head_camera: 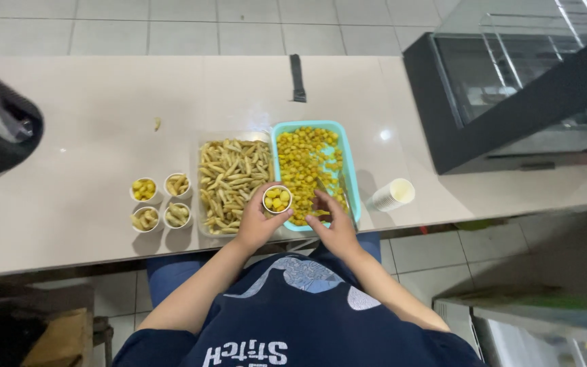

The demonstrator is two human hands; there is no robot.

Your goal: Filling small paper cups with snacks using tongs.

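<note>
Holding a small paper cup (277, 199) of yellow pieces, the left hand (256, 221) wraps its fingers around the cup's side, over the near edge of the turquoise tray (345, 158). Right hand (333, 228) rests at the tray's near rim, fingers curled over the yellow pieces; whether it pinches one, cannot tell. Left of the tray: clear tray of pale sticks (231, 175), then four filled cups (160, 202). Right of it: stack of empty cups (392, 196).
</note>
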